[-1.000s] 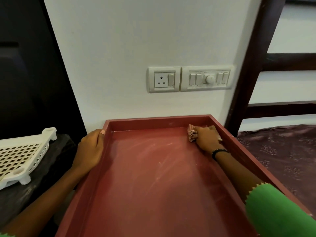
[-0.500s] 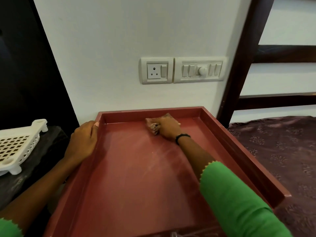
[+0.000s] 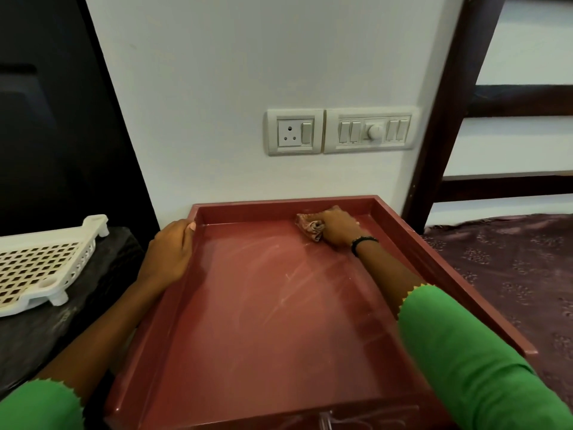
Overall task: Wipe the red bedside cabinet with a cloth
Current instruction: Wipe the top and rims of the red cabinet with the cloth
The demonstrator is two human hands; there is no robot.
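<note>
The red bedside cabinet (image 3: 263, 321) fills the lower middle, its top a shallow tray with a raised rim and pale dusty streaks. My right hand (image 3: 338, 226) presses a crumpled patterned cloth (image 3: 310, 228) onto the top near the far rim, right of centre. A black band circles that wrist. My left hand (image 3: 170, 252) grips the cabinet's left rim near the far left corner. Both arms wear green sleeves.
A white wall with a socket (image 3: 293, 131) and a switch panel (image 3: 370, 130) rises behind the cabinet. A white perforated plastic rack (image 3: 40, 268) lies on a dark surface at left. A dark wooden bed frame (image 3: 443, 125) and a patterned maroon bedspread (image 3: 511, 268) are at right.
My right hand swept the cloth leftward along the far rim from the right corner, then came back slightly to the right. My left hand stayed on the left rim.
</note>
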